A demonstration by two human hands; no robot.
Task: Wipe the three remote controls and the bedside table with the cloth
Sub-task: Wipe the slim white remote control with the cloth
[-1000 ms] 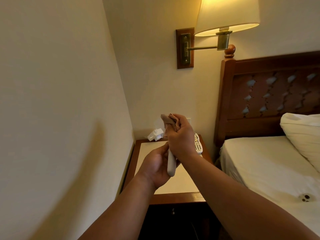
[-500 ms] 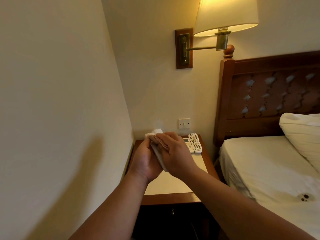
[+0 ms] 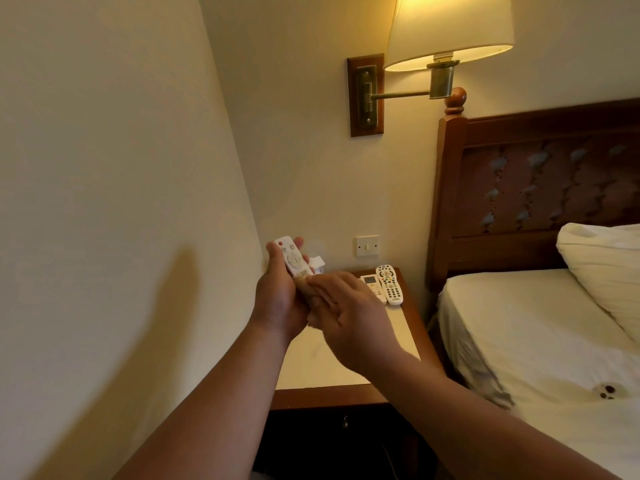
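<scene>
My left hand (image 3: 278,299) holds a small white remote (image 3: 293,257) upright over the bedside table (image 3: 401,327), buttons facing me. My right hand (image 3: 349,317) presses a beige cloth (image 3: 310,291) against the lower end of that remote. Two more white remotes lie side by side at the table's back right: one with a small screen (image 3: 371,285) and a longer one with dark buttons (image 3: 389,284). The table has a pale top and a dark wooden frame.
A white folded object (image 3: 317,264) sits at the table's back left near the wall. A wall switch (image 3: 367,245) and a lit wall lamp (image 3: 446,32) are above. The bed (image 3: 540,334) with pillow (image 3: 606,268) and wooden headboard stands right of the table.
The cloth in my right hand has slid down the held remote, uncovering its upper button face. Both hands have shifted left and lower, and the two remotes on the table show fully.
</scene>
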